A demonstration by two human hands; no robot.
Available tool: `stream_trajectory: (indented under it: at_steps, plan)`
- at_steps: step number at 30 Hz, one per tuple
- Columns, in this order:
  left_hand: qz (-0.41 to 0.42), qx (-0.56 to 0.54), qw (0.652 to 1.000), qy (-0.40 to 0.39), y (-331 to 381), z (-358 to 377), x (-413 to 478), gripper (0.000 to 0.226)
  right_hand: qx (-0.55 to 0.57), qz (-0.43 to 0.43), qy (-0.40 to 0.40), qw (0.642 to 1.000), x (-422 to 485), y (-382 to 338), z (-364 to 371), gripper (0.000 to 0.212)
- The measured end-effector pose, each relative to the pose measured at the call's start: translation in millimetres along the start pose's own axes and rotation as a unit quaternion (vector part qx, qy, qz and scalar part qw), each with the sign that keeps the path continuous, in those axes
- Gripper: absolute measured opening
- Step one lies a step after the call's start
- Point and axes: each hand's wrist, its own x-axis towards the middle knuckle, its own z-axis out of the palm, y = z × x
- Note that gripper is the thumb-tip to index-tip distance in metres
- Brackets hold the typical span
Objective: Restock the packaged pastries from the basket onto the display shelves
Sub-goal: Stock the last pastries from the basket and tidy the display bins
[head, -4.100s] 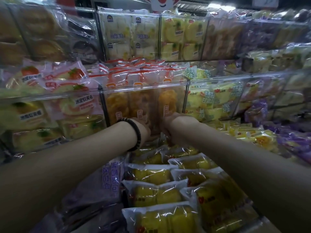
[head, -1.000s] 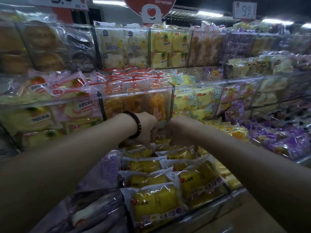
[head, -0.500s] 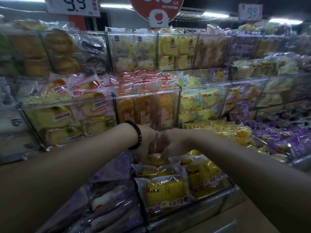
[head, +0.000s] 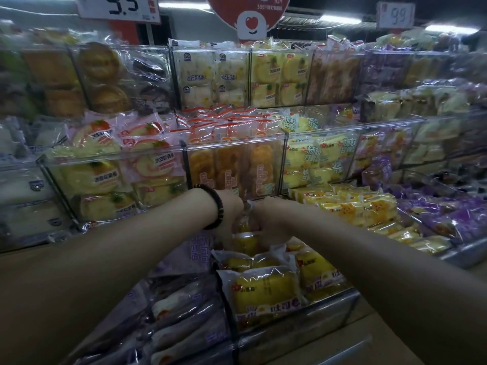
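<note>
Both my arms reach forward into the lowest shelf compartment. My left hand (head: 232,214), with a dark bead bracelet on the wrist, and my right hand (head: 268,219) close together on a clear-wrapped yellow pastry pack (head: 246,239) at the back of a row. In front of it lie more yellow pastry packs (head: 263,291) stacked toward the shelf edge, and another column (head: 316,270) to the right. The fingers are partly hidden behind the wrapper. No basket is in view.
Clear acrylic bins (head: 286,164) hold orange, yellow and strawberry roll packs on the middle tier. Purple-wrapped packs (head: 184,325) lie at lower left and purple ones (head: 453,214) at right. Price signs (head: 118,6) hang above. The metal shelf front (head: 303,327) runs below.
My hands have drawn back and down from the acrylic bin front to the rear of the yellow pack row and closed on a pack. The camera has pulled back and tilted up slightly.
</note>
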Motion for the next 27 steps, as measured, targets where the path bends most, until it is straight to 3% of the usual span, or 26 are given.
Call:
stream_trajectory:
  at_steps: [2, 4, 6, 12, 15, 18, 21, 22, 24, 27]
  plan:
    - [0.002, 0.001, 1.000, 0.002, 0.2, -0.3, -0.5, 0.055, -0.016, 0.016, 0.018, 1.000, -0.3, -3.9, -0.5, 0.007]
    - [-0.002, 0.003, 1.000, 0.014, 3.4, 1.6, 1.1, 0.054, -0.020, 0.030, 0.036, 0.999, 0.6, -4.8, -1.0, 0.031]
    - [-0.020, -0.003, 0.999, 0.026, 5.5, 5.2, 4.0, 0.052, -0.016, 0.037, 0.053, 0.998, 2.7, -4.5, -1.6, 0.040]
    - [-0.049, -0.013, 0.997, 0.060, 9.8, 7.6, 9.3, 0.032, 0.005, 0.036, 0.050, 0.998, 13.0, -2.9, -0.9, 0.039]
    - [-0.056, -0.027, 0.996, 0.066, 9.2, 11.9, 9.0, 0.039, 0.016, 0.049, 0.074, 0.996, 16.1, -5.1, 4.6, 0.027]
    - [-0.064, -0.031, 0.994, 0.087, 9.8, 21.0, 11.4, 0.030, 0.037, 0.070, 0.099, 0.992, 19.3, -6.5, 11.6, 0.020]
    - [-0.068, -0.019, 0.993, 0.090, 11.1, 23.3, 11.5, 0.028, 0.093, 0.057, 0.036, 0.993, 14.2, 4.4, 3.7, 0.020]
    - [-0.062, -0.021, 0.994, 0.082, 11.2, 21.0, 9.8, 0.033, 0.127, 0.048, 0.033, 0.990, 9.5, 11.2, -2.4, 0.019]
    - [-0.054, -0.023, 0.997, 0.057, 10.7, 13.5, 11.3, 0.019, 0.188, 0.053, 0.075, 0.978, -3.0, 28.7, -17.6, 0.014]
    - [-0.037, -0.013, 0.999, -0.006, 5.8, -3.6, 10.9, 0.053, 0.121, 0.068, 0.097, 0.986, -19.9, 55.3, -29.1, 0.019]
